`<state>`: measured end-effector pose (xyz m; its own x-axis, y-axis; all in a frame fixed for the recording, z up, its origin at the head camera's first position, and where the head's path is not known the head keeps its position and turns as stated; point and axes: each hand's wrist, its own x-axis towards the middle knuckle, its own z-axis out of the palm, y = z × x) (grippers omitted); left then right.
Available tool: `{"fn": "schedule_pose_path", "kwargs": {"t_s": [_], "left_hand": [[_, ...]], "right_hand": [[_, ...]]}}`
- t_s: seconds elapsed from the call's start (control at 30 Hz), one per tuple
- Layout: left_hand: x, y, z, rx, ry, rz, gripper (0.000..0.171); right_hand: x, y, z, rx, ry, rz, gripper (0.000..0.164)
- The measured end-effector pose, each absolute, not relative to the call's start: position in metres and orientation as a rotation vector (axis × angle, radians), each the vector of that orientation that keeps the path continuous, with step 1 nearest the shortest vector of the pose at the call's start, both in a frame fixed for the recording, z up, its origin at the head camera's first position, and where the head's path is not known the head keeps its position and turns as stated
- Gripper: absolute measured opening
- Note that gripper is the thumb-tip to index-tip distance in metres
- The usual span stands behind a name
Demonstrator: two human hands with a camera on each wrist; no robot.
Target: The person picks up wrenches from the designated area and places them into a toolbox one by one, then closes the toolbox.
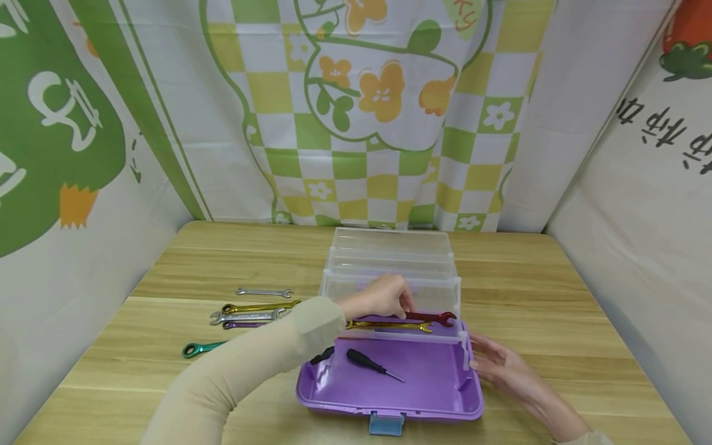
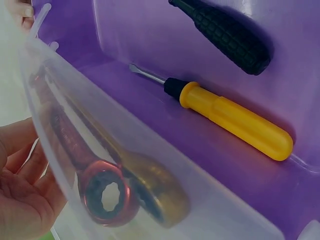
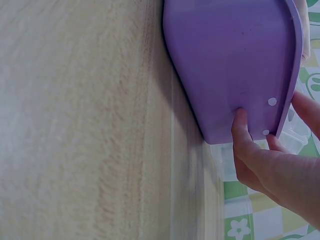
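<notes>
Both relaxed, empty: left hand (image 1: 385,296) by tray (image 2: 227,212), right hand (image 1: 508,368) touching toolbox's (image 1: 434,383) right edge; only left-wrist view clearly shows yellow screwdriver (image 2: 237,121).

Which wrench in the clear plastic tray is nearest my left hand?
The dark red metal wrench: it's right by your left hand, whereas the shiny gold metal wrench beside it is farther from that hand.
</notes>
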<state>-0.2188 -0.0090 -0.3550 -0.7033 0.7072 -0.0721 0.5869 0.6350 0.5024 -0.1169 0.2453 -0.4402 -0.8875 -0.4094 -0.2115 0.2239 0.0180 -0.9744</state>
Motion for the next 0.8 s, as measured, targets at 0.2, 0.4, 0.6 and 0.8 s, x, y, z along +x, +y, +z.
{"fn": "schedule_pose_path", "kwargs": {"t_s": [0.2,0.4,0.6,0.8], "left_hand": [[-0.2217,-0.0092,-0.3579,1.06,2.581,0.658,0.016],[-0.222,-0.011,-0.3592,1.059,2.582,0.661,0.015],[-0.2223,-0.0108,-0.3619,1.059,2.586,0.643,0.014],[-0.2221,-0.0098,-0.3636,1.025,2.595,0.576,0.014]], "right_hand": [[-0.1168,0.2456,-0.4395,-0.195,1.862,-1.926,0.07],[-0.1176,0.2462,-0.4397,-0.221,1.841,-1.926,0.07],[-0.1179,0.2457,-0.44,-0.173,1.866,-1.904,0.072],[-0.1169,0.2453,-0.4399,-0.186,1.857,-1.914,0.07]]}}
